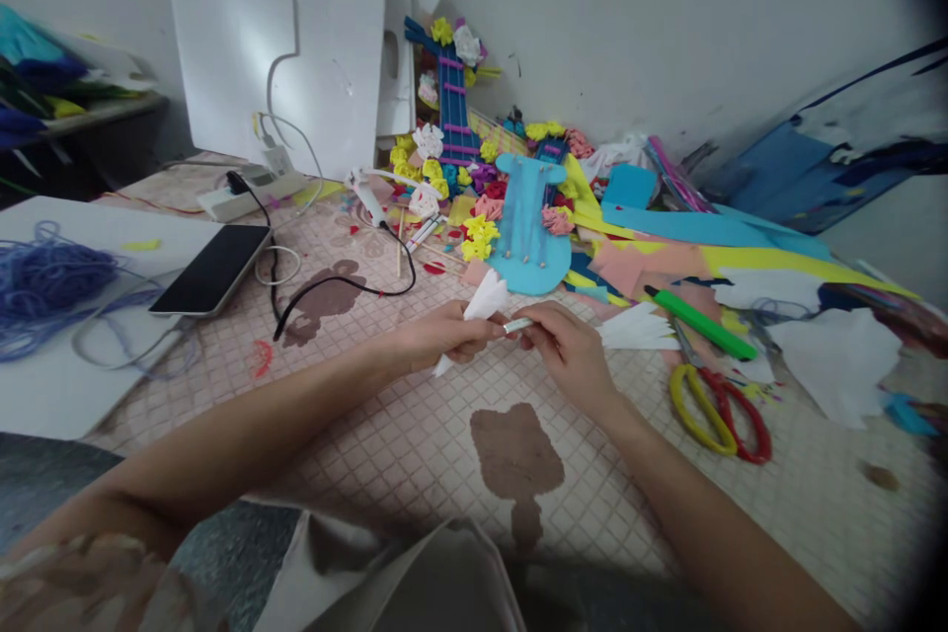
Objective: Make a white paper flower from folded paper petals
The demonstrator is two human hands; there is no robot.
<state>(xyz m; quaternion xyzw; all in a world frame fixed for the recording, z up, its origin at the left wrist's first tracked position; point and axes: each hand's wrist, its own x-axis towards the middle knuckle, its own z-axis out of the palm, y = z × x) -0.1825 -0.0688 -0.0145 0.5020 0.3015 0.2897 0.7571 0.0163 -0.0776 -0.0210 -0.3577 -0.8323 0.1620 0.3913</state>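
Observation:
My left hand (455,334) is closed around a folded piece of white paper (487,296), whose pleated end sticks up above the fingers. A corner of the paper also shows below the hand. My right hand (567,346) pinches a narrow, pale rolled strip (517,325) that reaches across to my left fingertips. Whether the strip and the folded paper are one piece, I cannot tell. To the right of my right hand lies a fringed white paper piece (638,328). Scissors (718,412) with one yellow and one red handle rest farther right.
A green pen-like tool (703,324) lies behind the scissors. At the back stand a light-blue cutout (527,227) and paper flowers (430,140). A white glue gun (366,197) trails a black cable. On the left are a phone (211,269) and purple yarn (51,276).

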